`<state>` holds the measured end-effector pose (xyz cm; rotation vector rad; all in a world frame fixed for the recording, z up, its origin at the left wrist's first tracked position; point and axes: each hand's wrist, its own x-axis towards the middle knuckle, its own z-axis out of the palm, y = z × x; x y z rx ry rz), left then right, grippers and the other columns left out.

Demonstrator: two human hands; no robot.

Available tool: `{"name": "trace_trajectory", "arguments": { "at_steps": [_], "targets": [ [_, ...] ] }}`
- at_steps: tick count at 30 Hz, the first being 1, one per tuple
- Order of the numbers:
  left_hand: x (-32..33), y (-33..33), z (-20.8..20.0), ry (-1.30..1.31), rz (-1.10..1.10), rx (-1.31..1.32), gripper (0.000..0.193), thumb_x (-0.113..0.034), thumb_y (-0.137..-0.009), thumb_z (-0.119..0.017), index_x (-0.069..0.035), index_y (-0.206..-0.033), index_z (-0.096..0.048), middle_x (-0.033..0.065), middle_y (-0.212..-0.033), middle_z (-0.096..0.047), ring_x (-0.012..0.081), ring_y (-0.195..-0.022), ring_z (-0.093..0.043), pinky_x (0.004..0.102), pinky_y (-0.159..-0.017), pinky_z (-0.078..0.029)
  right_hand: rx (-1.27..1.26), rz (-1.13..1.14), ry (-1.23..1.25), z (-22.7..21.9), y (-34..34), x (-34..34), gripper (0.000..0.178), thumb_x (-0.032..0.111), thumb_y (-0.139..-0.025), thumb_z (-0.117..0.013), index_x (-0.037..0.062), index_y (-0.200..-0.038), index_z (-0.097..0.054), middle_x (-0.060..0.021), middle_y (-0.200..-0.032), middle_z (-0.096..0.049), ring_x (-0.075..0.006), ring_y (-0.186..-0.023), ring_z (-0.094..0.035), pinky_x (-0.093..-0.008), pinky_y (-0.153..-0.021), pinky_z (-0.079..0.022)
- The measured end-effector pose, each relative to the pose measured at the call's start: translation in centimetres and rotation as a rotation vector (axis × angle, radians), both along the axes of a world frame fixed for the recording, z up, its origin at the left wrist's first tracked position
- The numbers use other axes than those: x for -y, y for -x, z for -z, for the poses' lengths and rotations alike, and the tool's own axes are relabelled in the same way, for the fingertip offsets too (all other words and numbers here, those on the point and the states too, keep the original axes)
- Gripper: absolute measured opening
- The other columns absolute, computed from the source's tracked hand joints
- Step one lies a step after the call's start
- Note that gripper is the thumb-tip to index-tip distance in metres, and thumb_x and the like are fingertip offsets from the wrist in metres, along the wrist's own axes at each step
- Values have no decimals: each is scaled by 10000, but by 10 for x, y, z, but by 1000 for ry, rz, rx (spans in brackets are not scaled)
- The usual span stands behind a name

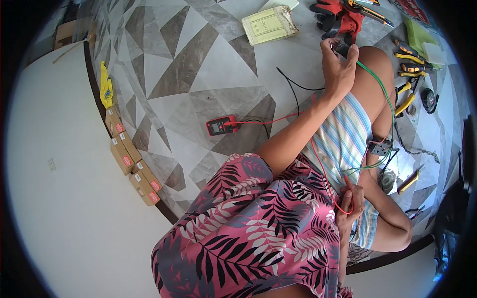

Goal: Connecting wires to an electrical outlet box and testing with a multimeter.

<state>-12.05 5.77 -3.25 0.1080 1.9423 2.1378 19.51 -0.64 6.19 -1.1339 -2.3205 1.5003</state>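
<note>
My left hand (339, 67) is raised above my bent knee, its thumb and fingers closed round a black plug (342, 48) with a green wire (373, 74) running from it. Lower down, my right hand (352, 202) pinches a red test probe (347, 180). The probe's tip is at the end of a green wire over my striped shorts; whether they touch is too small to tell. A black socket (380, 147) with green and reddish wires rests by my leg. On the floor to the left, a red multimeter (221, 125) has red and black leads plugged in.
Red-black work gloves (343, 20) and a yellowish package (271, 26) lie at the far side. Yellow-handled pliers (406, 99), a tape measure (429, 100) and a yellow cutter (408, 183) are on the right. Small cardboard boxes (121, 154) line the wall at left.
</note>
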Motion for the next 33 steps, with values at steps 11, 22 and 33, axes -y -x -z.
{"name": "trace_trajectory", "arguments": {
  "at_steps": [11,22,33],
  "targets": [
    [-5,-6,4,-3,3,-4,444,-221,-931,-701,22,-1181,-427,104,-988,-546,172,-833,-536,329,-758,-482,-81,1,-72,5,-1,-3,198,80,-932,-640,-21,-1086,-714,-114,-792,-623,-233,-726,-585,-345,-670,-459],
    [6,4,6,-13,38,48,521,-281,-906,-764,40,-1178,-457,21,-953,-506,90,-789,-464,241,-716,-445,-171,-25,6,-13,-6,-24,139,-29,-897,-654,-33,-1035,-669,-177,-971,-712,-237,-887,-700,-319,-753,-547],
    [5,2,7,-23,8,35,472,-279,-907,-767,23,-1132,-482,19,-948,-522,97,-815,-486,249,-743,-453,-94,-163,39,-5,-18,-30,219,-42,-806,-742,-6,-1021,-717,-159,-973,-722,-279,-842,-713,-339,-748,-561]
  ]
}}
